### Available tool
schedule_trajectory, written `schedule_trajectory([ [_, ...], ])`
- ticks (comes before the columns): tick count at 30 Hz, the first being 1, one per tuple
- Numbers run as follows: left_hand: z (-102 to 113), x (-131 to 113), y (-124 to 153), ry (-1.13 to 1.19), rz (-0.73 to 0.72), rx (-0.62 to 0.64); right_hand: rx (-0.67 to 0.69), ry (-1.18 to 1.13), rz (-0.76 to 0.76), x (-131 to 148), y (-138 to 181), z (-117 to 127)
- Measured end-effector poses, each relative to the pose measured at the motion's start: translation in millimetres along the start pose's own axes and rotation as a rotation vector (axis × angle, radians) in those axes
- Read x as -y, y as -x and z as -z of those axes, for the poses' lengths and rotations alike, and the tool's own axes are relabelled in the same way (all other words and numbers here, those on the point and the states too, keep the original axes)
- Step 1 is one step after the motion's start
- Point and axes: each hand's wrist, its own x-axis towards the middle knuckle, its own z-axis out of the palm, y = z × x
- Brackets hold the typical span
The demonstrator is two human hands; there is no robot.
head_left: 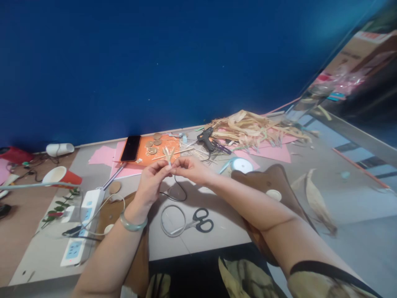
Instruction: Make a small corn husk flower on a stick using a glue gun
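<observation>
Left hand (151,183), right hand (190,169) pinch pale straw strip (169,156) together (scissors (198,221) on table (226,225) just beneath).

A grey work surface (223,236) carries the clutter. Black-handled scissors (200,221) lie near its front edge, their blades inside a wire ring (173,220) just to their left. Further left of the scissors lies a white power strip (83,215). Behind the scissors an orange sheet (161,154) lies over pink paper (104,156). Behind and to the right of the scissors are a black glue gun (207,138), a white ribbon roll (242,165) and a heap of dried husk strips (254,126). Right of the scissors lies a brown cut-out (273,178)
</observation>
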Motion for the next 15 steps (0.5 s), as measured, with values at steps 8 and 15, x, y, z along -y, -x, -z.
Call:
schedule_trajectory([
  [8,3.2,3.0,-3.7,-0.125,-0.073,0.023,0.018,-0.147,-0.093,-9.0,-7.3,6.7],
  [15,2.7,1.8,-0.2,-0.404,-0.308,0.056,0.034,-0.162,-0.112,-12.8,-10.8,10.0],
])
